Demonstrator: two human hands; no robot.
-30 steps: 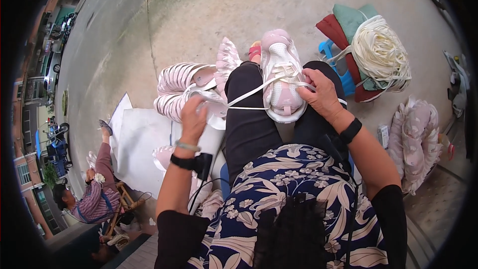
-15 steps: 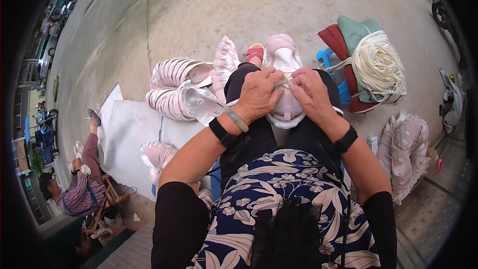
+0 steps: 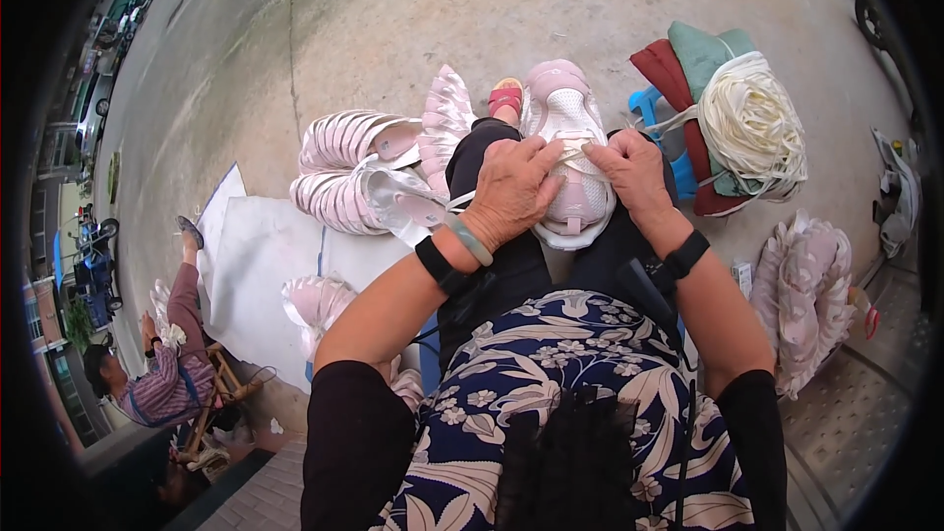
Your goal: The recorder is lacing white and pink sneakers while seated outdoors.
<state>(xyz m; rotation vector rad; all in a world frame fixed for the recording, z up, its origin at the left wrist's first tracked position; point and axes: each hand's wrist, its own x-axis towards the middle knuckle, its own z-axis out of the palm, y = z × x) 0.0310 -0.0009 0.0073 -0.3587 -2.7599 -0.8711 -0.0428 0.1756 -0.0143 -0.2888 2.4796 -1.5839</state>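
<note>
One pink-and-white shoe (image 3: pixel 564 120) lies lengthwise from 12 to 6 o'clock over the black trousers (image 3: pixel 513 267), between the left hand (image 3: pixel 511 189), at its 8 o'clock, and the right hand (image 3: pixel 635 173), at its 3 o'clock. Both have fingers bent onto the white laces (image 3: pixel 576 149); whether each pinches a strand, I cannot tell. Stacked pink uppers (image 3: pixel 339 146) sit at 9 o'clock, bundled pale cord (image 3: pixel 752 120) at 3 o'clock

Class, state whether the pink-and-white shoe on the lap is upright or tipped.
Upright: the shoe has its top and white lace facing up.
</note>
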